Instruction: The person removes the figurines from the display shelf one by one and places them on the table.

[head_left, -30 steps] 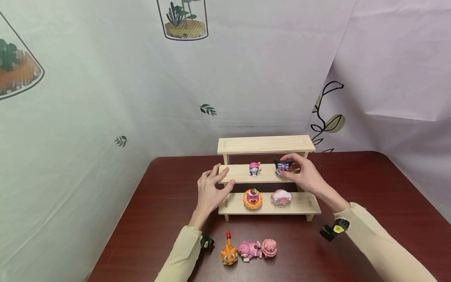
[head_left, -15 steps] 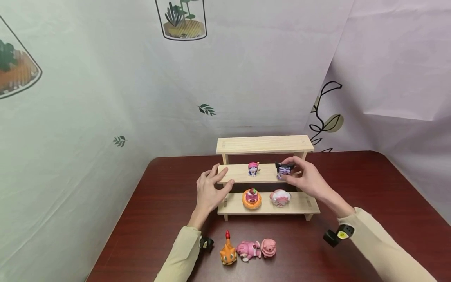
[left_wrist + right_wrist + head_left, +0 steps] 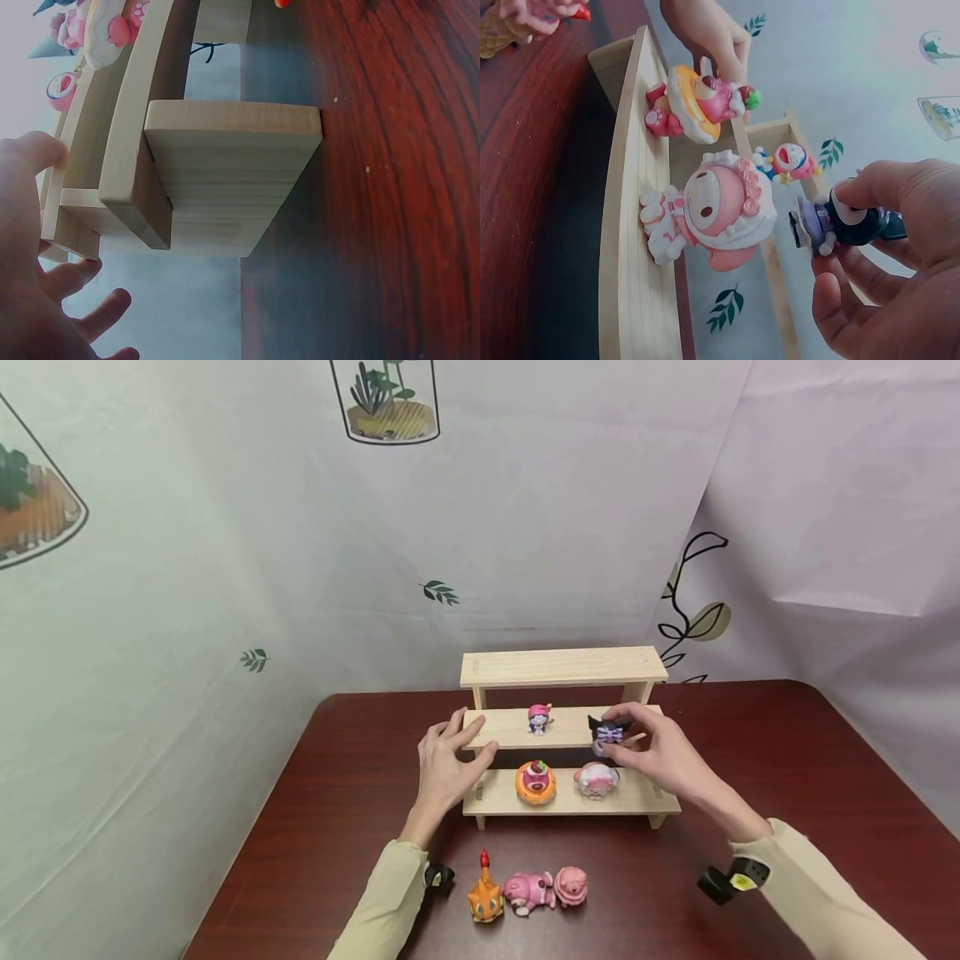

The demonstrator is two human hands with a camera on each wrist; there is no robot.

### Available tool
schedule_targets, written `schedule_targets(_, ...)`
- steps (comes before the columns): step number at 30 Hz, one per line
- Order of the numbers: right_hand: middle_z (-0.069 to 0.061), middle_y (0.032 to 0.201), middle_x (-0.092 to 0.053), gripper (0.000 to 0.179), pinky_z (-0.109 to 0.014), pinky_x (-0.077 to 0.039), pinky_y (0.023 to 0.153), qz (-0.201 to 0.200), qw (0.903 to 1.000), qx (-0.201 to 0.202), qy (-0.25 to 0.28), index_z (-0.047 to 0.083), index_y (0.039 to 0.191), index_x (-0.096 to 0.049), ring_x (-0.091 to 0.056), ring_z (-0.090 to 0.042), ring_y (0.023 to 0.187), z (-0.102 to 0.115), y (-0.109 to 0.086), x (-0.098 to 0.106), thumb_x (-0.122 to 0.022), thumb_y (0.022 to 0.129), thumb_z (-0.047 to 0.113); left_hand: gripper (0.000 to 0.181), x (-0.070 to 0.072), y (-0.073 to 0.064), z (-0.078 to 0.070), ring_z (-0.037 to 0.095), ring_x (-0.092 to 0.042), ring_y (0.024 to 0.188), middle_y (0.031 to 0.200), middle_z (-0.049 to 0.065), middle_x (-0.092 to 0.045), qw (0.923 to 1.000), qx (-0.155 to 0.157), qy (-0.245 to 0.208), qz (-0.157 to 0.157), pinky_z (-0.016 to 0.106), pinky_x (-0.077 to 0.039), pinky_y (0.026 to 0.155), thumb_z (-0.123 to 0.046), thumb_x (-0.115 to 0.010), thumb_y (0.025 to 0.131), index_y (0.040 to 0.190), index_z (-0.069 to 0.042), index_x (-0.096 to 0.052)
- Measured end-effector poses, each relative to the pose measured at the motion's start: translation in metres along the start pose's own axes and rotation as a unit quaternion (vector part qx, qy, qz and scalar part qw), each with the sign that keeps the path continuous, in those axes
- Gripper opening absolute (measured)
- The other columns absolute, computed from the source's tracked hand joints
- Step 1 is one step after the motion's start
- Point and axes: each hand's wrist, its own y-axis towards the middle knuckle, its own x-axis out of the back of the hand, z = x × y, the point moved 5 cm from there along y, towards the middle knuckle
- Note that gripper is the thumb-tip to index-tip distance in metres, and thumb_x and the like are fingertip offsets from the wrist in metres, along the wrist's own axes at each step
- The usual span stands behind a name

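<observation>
My right hand (image 3: 663, 756) holds a black-and-purple figurine (image 3: 609, 732) between thumb and fingers at the right of the middle tier. In the right wrist view the figurine's base (image 3: 799, 225) appears sideways, beyond my fingertips. My left hand (image 3: 450, 768) grips the left end of the middle board of a wooden display shelf (image 3: 566, 667). The left wrist view shows the thumb (image 3: 46, 150) along the board's edge and a finger at its end. A small pink-capped figurine (image 3: 538, 720) stands on that same tier.
On the bottom tier sit an orange-ringed figurine (image 3: 536, 783) and a pink-and-white one (image 3: 597, 781). In front, on the dark red table (image 3: 300, 877), lie an orange figurine (image 3: 486, 897), a pink bear figurine (image 3: 528, 892) and a light-pink figurine (image 3: 572, 886).
My right hand has moved slightly right and toward me with the black-and-purple figurine, now at the middle tier's front edge. The left hand stays on the shelf end.
</observation>
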Motion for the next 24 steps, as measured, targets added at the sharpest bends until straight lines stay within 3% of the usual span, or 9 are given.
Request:
schedule_targets(5, -0.006, 0.099, -0.065, 0.034, -0.025, -0.052, 0.068, -0.002, 1.0, 0.009, -0.002, 0.004, 0.113, -0.064, -0.063, -0.021, 0.084, 0.003, -0.005, -0.001, -0.079, 0.083, -0.001, 0.047, 0.001, 0.0, -0.001, 0.044, -0.048, 0.118, 0.139, 0.015, -0.058, 1.0, -0.001, 0.002, -0.001, 0.066, -0.025, 0.101, -0.036, -0.075, 0.085, 0.125, -0.013, -0.073)
schedule_targets(15, -0.001, 0.095, -0.064, 0.036, -0.025, -0.048, 0.063, -0.007, 0.9992, 0.04, 0.003, 0.006, 0.112, -0.066, -0.058, -0.014, 0.074, 0.014, -0.019, 0.0, -0.081, 0.08, -0.001, 0.047, 0.001, 0.0, -0.001, 0.045, -0.048, 0.118, 0.139, 0.019, -0.057, 1.0, -0.001, 0.0, 0.002, 0.067, -0.024, 0.101, -0.035, -0.074, 0.085, 0.126, -0.012, -0.072)
schedule_targets(24, 0.0, 0.099, -0.063, 0.037, -0.026, -0.049, 0.065, -0.008, 0.9983, 0.058, 0.005, 0.008, 0.111, -0.066, -0.059, -0.012, 0.075, 0.02, -0.03, 0.0, -0.081, 0.079, -0.003, 0.048, 0.001, 0.0, -0.002, 0.044, -0.047, 0.119, 0.14, 0.017, -0.057, 1.0, 0.004, 0.0, 0.004, 0.066, -0.024, 0.102, -0.036, -0.074, 0.085, 0.126, -0.012, -0.072)
